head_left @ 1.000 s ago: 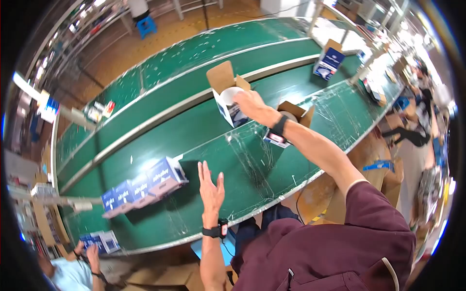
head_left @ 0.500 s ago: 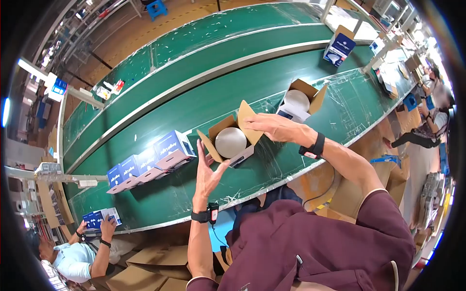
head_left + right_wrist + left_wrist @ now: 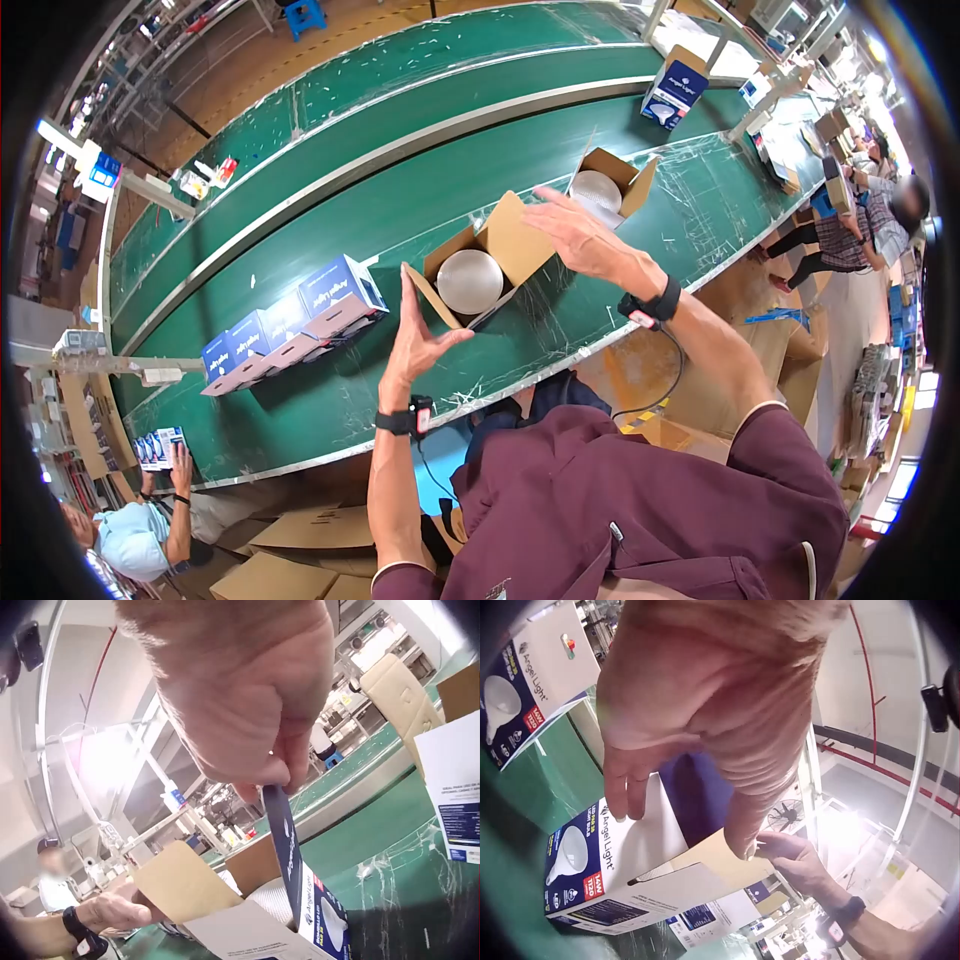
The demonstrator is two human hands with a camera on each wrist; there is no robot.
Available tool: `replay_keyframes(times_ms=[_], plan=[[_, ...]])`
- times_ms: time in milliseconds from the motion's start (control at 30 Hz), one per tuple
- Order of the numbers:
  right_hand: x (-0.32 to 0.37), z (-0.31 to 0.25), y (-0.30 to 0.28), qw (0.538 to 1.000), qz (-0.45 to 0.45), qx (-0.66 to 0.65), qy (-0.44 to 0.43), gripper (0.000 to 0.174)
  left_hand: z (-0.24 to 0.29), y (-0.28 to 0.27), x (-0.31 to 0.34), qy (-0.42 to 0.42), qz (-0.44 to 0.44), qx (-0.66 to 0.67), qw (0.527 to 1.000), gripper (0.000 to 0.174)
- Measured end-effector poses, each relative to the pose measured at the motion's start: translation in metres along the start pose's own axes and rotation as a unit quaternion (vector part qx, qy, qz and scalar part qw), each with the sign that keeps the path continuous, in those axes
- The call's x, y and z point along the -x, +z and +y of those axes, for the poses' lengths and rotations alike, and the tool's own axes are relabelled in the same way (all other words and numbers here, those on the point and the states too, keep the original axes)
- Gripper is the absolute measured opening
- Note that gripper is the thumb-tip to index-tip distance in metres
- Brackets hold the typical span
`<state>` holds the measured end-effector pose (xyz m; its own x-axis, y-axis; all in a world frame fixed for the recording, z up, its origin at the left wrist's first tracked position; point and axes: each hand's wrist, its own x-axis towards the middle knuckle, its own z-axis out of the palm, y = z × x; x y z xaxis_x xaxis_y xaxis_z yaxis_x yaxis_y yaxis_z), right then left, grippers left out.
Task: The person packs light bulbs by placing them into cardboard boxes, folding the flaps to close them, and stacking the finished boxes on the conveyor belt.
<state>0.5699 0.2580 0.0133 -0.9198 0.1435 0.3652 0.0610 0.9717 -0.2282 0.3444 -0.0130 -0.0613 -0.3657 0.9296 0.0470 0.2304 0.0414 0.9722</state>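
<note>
An open light-bulb box (image 3: 497, 310) stands on the green conveyor with its flaps up. Inside lies a round-faced reflector bulb (image 3: 470, 282). My left hand (image 3: 412, 345) is at the box's left flap, fingers straight and thumb spread toward the front edge. In the left wrist view, those fingers lie along the printed white side (image 3: 652, 832), the thumb on the brown flap (image 3: 724, 855). Opposite, my right hand (image 3: 585, 238) has its fingers stretched out beside the tall right flap (image 3: 520, 240). The right wrist view has its fingertips at that flap's blue top edge.
A second open box (image 3: 632, 185) with a bulb stands just right. Several closed blue boxes (image 3: 285, 325) form a row at left. Another open box (image 3: 675, 92) stands far right. A person (image 3: 135, 540) handles boxes at lower left; a metal rail (image 3: 400, 165) runs behind.
My right hand reached to the box's far side, then came to the right flap, which now leans farther outward. The left hand moved up to the box's left side. The box came nearer and turned.
</note>
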Motion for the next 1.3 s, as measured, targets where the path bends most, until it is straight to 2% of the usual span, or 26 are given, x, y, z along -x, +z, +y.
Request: replay_keyframes(times_ms=[33, 67, 100, 167, 200, 233, 267, 300, 367, 400, 433, 500, 600, 667, 700, 733, 767, 800, 867, 933, 1033, 1067, 1167, 1267, 1300], plan=[[-0.008, -0.017, -0.008, 0.999, 0.005, -0.037, 0.039, 0.049, -0.004, -0.001, -0.007, 0.037, 0.01, -0.002, 0.999, 0.152], [-0.022, -0.053, -0.021, 0.994, 0.008, -0.075, 0.081, 0.051, -0.001, -0.001, -0.015, 0.051, 0.025, -0.053, 0.997, 0.158], [-0.032, -0.083, -0.022, 0.985, 0.012, -0.112, 0.127, 0.055, -0.004, 0.002, -0.023, 0.091, 0.027, -0.142, 0.985, 0.156], [-0.04, -0.124, 0.0, 0.952, -0.011, -0.257, 0.165, 0.061, 0.01, 0.019, -0.032, 0.088, 0.051, -0.22, 0.97, 0.151], [-0.044, -0.12, 0.017, 0.945, -0.079, -0.252, 0.193, 0.056, -0.001, 0.027, -0.034, 0.126, 0.07, -0.252, 0.957, 0.149], [-0.042, -0.107, 0.044, 0.933, -0.147, -0.247, 0.218, 0.052, 0.018, 0.037, -0.03, 0.083, 0.072, -0.245, 0.963, 0.148], [-0.028, -0.085, 0.074, 0.947, -0.048, -0.259, 0.181, 0.046, 0.017, 0.034, -0.024, 0.086, 0.073, -0.208, 0.972, 0.139], [-0.021, -0.072, 0.071, 0.941, -0.016, -0.31, 0.138, 0.037, 0.015, 0.029, -0.018, 0.088, 0.079, -0.169, 0.978, 0.131], [-0.012, -0.053, 0.055, 0.843, -0.121, -0.462, 0.248, 0.034, 0.016, 0.005, -0.007, -0.028, 0.068, -0.069, 0.995, 0.1], [-0.008, -0.046, 0.052, 0.866, -0.141, -0.427, 0.22, 0.031, 0.009, -0.001, -0.004, -0.017, 0.102, -0.039, 0.994, 0.066], [-0.007, -0.041, 0.048, 0.888, -0.161, -0.389, 0.188, 0.028, 0.005, -0.01, -0.007, -0.014, 0.113, -0.065, 0.991, 0.049], [-0.012, -0.043, 0.045, 0.875, -0.189, -0.411, 0.172, 0.027, -0.001, -0.02, -0.02, -0.01, 0.138, 0.012, 0.99, 0.043], [-0.021, -0.052, 0.04, 0.866, -0.208, -0.428, 0.155, 0.026, 0.051, -0.023, -0.04, -0.032, 0.003, 0.081, 0.996, 0.045], [-0.026, -0.053, 0.037, 0.892, -0.228, -0.365, 0.139, 0.027, 0.053, -0.017, -0.058, -0.073, -0.108, 0.165, 0.978, 0.046], [-0.027, -0.052, 0.037, 0.904, -0.236, -0.332, 0.131, 0.027, 0.052, -0.017, -0.066, -0.092, -0.168, 0.121, 0.974, 0.045], [-0.021, -0.054, 0.043, 0.954, -0.164, -0.239, 0.077, 0.027, 0.051, -0.015, -0.073, -0.11, -0.229, 0.077, 0.964, 0.044], [-0.016, -0.058, 0.045, 0.965, -0.151, -0.203, 0.067, 0.026, 0.05, -0.013, -0.082, -0.126, -0.288, 0.031, 0.949, 0.043], [-0.015, -0.067, 0.042, 0.975, -0.137, -0.165, 0.057, 0.026, 0.023, -0.004, -0.095, -0.114, -0.371, 0.073, 0.919, 0.039], [-0.01, -0.077, 0.042, 0.991, -0.106, -0.076, 0.029, 0.022, 0.03, 0.0, -0.109, -0.174, -0.41, 0.035, 0.895, 0.036], [-0.005, -0.083, 0.04, 0.997, -0.064, -0.047, 0.021, 0.024, 0.051, 0.005, -0.116, -0.223, -0.438, 0.015, 0.871, 0.031], [0.008, -0.091, 0.043, 0.998, -0.028, -0.005, 0.048, 0.03, 0.028, 0.016, -0.122, -0.161, -0.481, -0.007, 0.862, 0.027], [0.013, -0.092, 0.046, 0.998, -0.015, 0.003, 0.054, 0.033, 0.03, 0.018, -0.126, -0.185, -0.484, -0.037, 0.854, 0.025], [0.022, -0.092, 0.052, 0.996, 0.034, -0.017, 0.075, 0.038, 0.023, 0.032, -0.127, -0.179, -0.441, -0.021, 0.879, 0.018], [0.033, -0.092, 0.048, 0.985, 0.027, -0.05, 0.161, 0.061, 0.026, 0.033, -0.127, -0.22, -0.431, -0.029, 0.875, 0.016], [0.036, -0.097, 0.046, 0.983, 0.035, -0.064, 0.168, 0.068, 0.019, 0.036, -0.126, -0.193, -0.453, -0.036, 0.87, 0.016]])
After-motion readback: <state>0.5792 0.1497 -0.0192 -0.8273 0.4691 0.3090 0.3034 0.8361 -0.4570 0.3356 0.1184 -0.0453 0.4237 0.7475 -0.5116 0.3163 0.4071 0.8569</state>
